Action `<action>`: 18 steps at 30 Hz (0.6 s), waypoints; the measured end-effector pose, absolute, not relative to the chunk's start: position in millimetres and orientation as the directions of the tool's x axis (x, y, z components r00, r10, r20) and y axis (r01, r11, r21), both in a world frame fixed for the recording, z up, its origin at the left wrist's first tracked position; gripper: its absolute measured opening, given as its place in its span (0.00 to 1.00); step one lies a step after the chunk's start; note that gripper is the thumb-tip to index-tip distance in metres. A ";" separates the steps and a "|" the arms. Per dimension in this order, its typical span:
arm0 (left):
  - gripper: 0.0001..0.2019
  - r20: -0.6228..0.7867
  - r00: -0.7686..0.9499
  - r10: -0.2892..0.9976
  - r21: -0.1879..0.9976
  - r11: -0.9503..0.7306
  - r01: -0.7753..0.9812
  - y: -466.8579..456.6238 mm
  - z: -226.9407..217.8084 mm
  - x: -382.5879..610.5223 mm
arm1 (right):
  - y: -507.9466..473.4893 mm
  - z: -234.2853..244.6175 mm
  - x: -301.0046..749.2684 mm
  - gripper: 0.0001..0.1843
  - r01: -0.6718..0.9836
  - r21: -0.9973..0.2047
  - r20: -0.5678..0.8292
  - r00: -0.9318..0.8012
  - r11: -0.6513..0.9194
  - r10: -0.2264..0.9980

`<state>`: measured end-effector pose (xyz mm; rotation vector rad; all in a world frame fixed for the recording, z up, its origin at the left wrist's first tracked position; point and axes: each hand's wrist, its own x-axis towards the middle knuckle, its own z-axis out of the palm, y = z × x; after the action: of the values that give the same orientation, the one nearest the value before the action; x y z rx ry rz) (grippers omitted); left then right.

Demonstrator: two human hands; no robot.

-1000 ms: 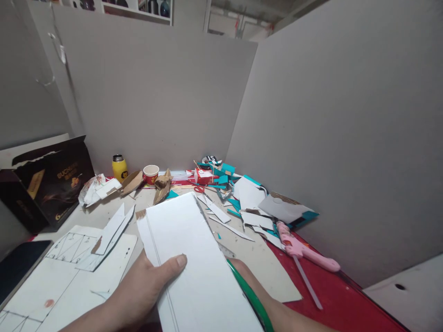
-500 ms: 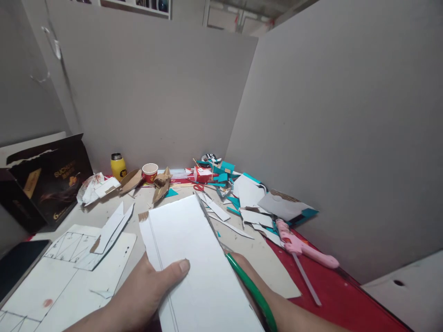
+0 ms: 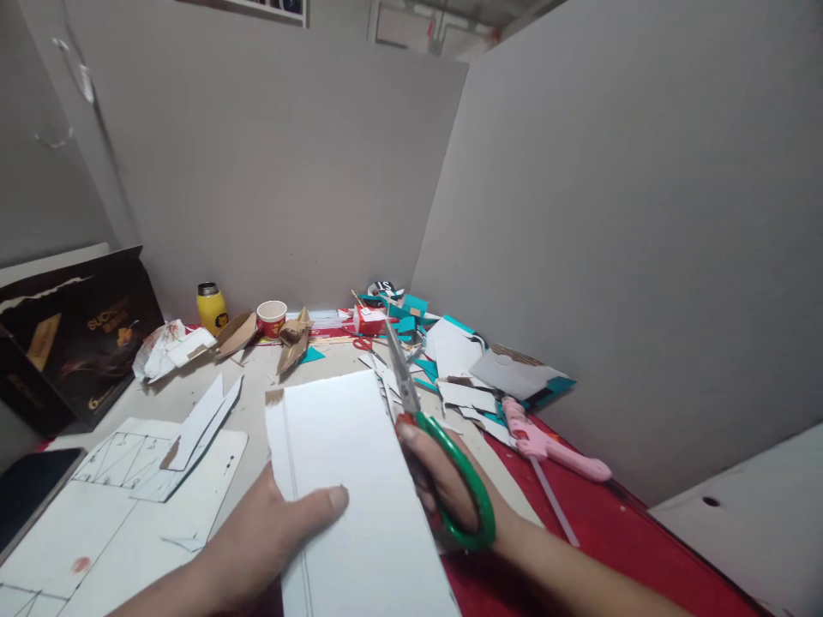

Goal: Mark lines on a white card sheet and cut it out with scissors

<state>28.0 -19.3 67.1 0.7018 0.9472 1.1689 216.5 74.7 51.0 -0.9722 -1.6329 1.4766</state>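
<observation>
Card in one hand, scissors in the other, clutter all round!

And what a crowded bench this is! A glossy black box looms at the left, then a yellow bottle and a red-and-white paper cup along the back. Crumpled brown cardboard sits just beside the cup. Right of centre, teal-and-white scraps crowd the space beyond the scissors, partly hidden by the blades. A pink glue gun lies over red cloth at the right, its pale stick angled down; a sheet with ruled lines fills the lower left.

Now to the main piece: a white card, flat, smooth and oblong, at bottom centre, with twin lines down its left side and a rough brown patch at its top-left corner. Its long axis climbs from the bottom edge, tipping slightly left.

The left hand grips it, thumb on top, other fingers hidden. The right hand has its fingers wrapped round green-handled scissors, metal blades together and pointing up and left, just beside the card's right edge; contact there, I can't tell!
</observation>
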 end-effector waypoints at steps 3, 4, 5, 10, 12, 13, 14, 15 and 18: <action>0.35 -0.278 0.081 0.957 0.840 0.284 -0.462 -11.5 68.2 21.5 | 93.0 36.0 221.6 0.33 0.013 -1.000 0.016 -0.416 0.024 0.909; 0.35 -0.290 0.081 0.954 0.833 0.293 -0.469 -9.4 67.4 20.0 | 97.2 32.7 222.1 0.33 -0.003 -1.000 0.010 -0.425 0.010 0.905; 0.34 -0.300 0.081 0.951 0.827 0.301 -0.475 -7.6 66.3 18.9 | 100.0 30.5 222.1 0.33 -0.018 -1.000 0.001 -0.433 -0.007 0.902; 0.32 -0.320 0.060 0.945 0.822 0.309 -0.478 -2.4 59.7 17.8 | 95.1 30.2 217.7 0.29 -0.051 -0.995 -0.056 -0.476 -0.090 0.878; 0.31 -0.308 0.051 0.950 0.838 0.297 -0.458 -1.3 56.6 19.9 | 88.7 32.9 215.8 0.26 -0.075 -0.992 -0.052 -0.496 -0.103 0.867; 0.30 -0.308 0.046 0.950 0.846 0.296 -0.444 -1.1 54.8 21.7 | 85.7 35.0 215.1 0.24 -0.094 -0.991 -0.038 -0.499 -0.098 0.866; 0.30 -0.313 0.041 0.949 0.853 0.300 -0.426 -1.2 52.9 23.8 | 82.9 37.5 214.7 0.22 -0.110 -0.991 -0.015 -0.499 -0.080 0.867; 0.30 -0.321 0.037 0.946 0.861 0.308 -0.405 -1.5 51.2 25.9 | 80.7 40.4 214.7 0.20 -0.114 -0.992 0.012 -0.495 -0.052 0.869; 0.33 -0.335 0.066 0.940 0.864 0.334 -0.376 -2.1 50.5 28.2 | 78.2 49.9 216.8 0.14 -0.030 -0.996 0.086 -0.514 0.082 0.853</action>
<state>28.2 -2.1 50.5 0.6737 1.0662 1.1142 216.8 78.2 49.9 -0.8311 -1.6282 1.5259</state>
